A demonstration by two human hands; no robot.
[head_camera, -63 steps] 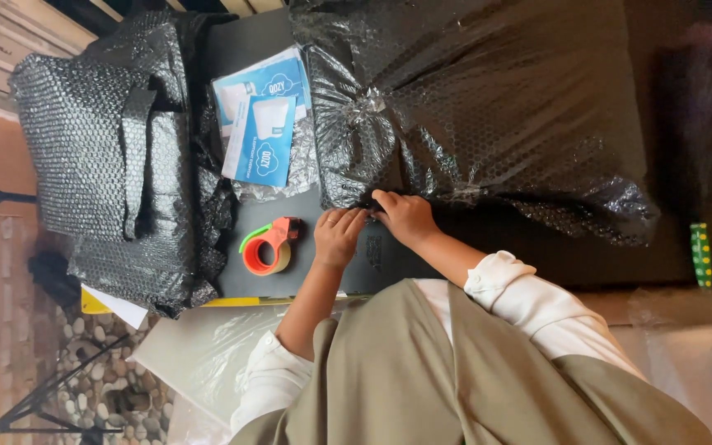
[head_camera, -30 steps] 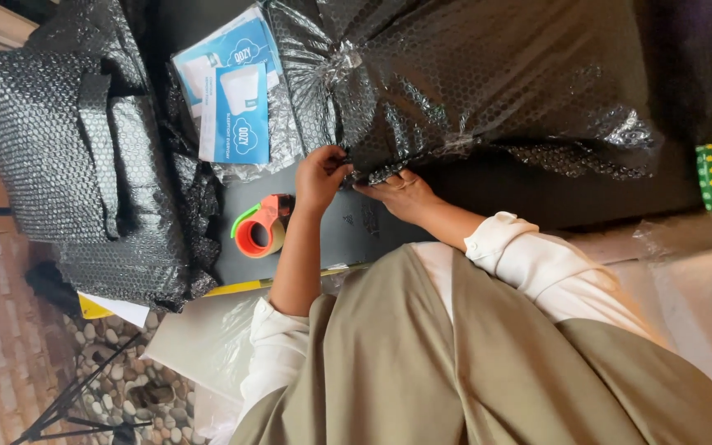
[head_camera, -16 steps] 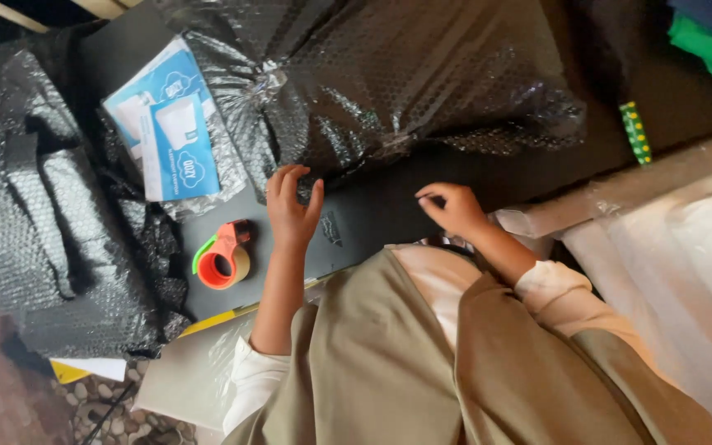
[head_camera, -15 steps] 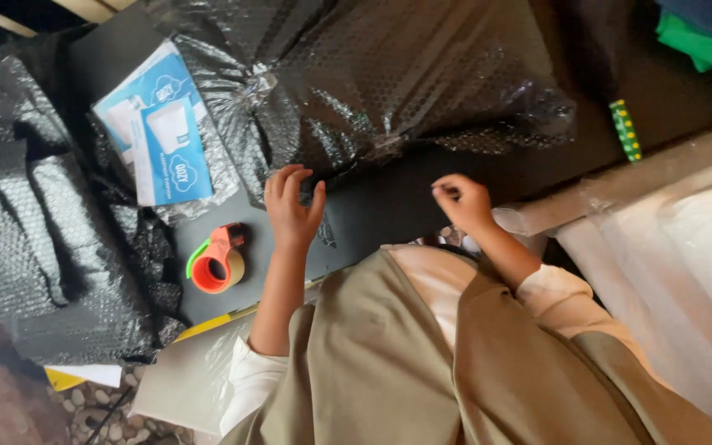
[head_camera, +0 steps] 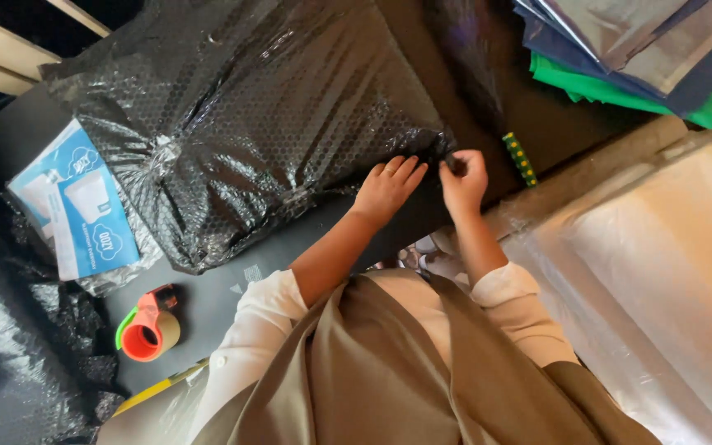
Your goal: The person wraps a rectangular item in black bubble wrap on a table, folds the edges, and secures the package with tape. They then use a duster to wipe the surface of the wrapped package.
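- Main item: big parcel wrapped in black bubble-wrap film [head_camera: 241, 124], lying flat on the dark grey tabletop [head_camera: 216, 292], w/ its long axis running from the far left of the view across to the hands.
- Both hands sit at the parcel's right-hand end, near the edge closest to the person; bulk of the parcel lies up & left from them.
- Left hand [head_camera: 387, 188]: fingers fairly straight & spread a little, palm down, pressing flat on the wrap at the near right corner. Holds nothing, just bears on the film.
- Right hand [head_camera: 463, 177]: fingers curled in narrow, pinching what looks like a fold of black film at the parcel's end corner. Exactly what's between the fingertips: too dark to tell.
- Hands just beside each other, right one closer to the corner tip; left one further in over the parcel body.
- Just beside the right hand, on the tabletop: small green-yellow dotted strip [head_camera: 520, 158], not touched.
- Well apart, near left: orange tape dispenser w/ green tab [head_camera: 148, 325]; further left, blue-and-white printed packets in clear film [head_camera: 84, 214], partly tucked under the parcel's edge.
- Far right top: stack of blue & green folded sheets [head_camera: 620, 49]; right side, clear plastic-covered pale surface [head_camera: 661, 264].
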